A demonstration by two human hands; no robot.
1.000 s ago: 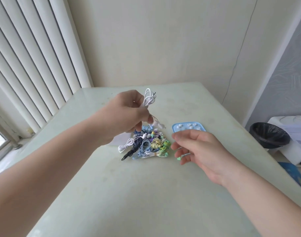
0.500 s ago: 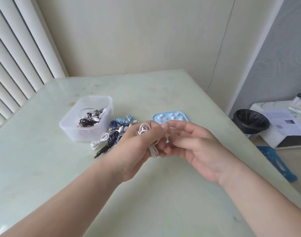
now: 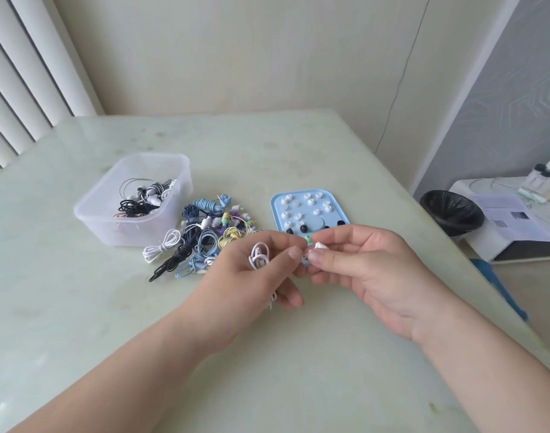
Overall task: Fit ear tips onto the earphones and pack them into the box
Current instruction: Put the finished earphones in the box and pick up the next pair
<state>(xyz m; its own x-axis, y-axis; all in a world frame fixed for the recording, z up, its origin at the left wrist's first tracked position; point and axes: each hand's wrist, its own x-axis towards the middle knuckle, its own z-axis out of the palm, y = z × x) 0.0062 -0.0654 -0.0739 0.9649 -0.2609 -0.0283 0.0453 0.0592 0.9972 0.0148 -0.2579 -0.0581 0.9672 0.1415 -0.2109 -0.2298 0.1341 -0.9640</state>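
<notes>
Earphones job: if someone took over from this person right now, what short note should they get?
Left hand grips a coiled white wired earphone. Right hand pinches a small white ear tip close to it; whether it is seated cannot be told.
Clear plastic box holds a few packed earphones. Pile of coloured wired earphones lies beside it; flat blue tray carries white and black tips.
Left: fit this tip, box this pair, work through the pile.

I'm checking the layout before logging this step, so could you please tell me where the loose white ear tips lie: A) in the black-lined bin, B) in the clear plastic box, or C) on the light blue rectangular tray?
C: the small white ear tips sit on the light blue rectangular tray, while the clear plastic box holds coiled earphones.
</notes>
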